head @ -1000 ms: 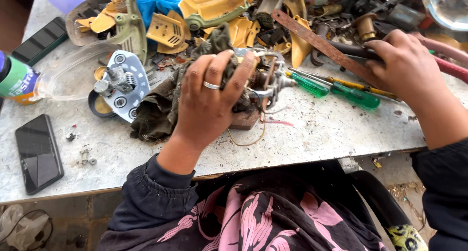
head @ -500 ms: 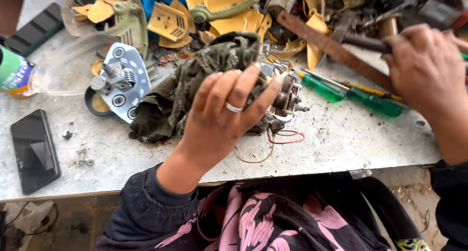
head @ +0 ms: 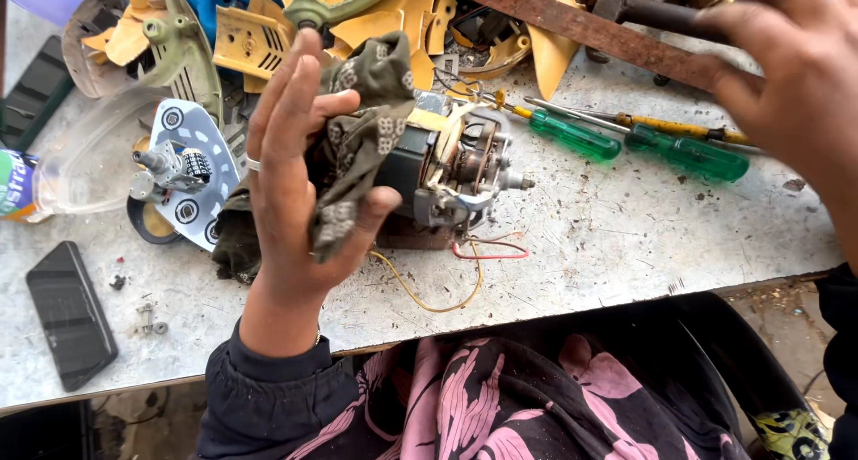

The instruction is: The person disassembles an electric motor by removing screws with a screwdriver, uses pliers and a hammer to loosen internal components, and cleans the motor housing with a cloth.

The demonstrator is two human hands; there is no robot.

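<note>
- Left hand wrapped around a drab patterned rag and the small electric motor it covers, gripping both above the bench.
- Motor shaft points to 3 o'clock; red and yellow wires trail at 6.
- Two green-handled screwdrivers lie at the motor's 2 o'clock.
- Right hand at upper right, fingers curled loosely; whether it grips anything, cannot tell.

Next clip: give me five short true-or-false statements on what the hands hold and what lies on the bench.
1. The left hand grips a motor through a dark cloth. True.
2. Two green-handled screwdrivers lie on the bench. True.
3. The phone sits right of the motor. False: far left.
4. The right hand holds a screwdriver. False: it is at a dark tool handle.
5. Red and yellow wires trail from the motor. True.
</note>
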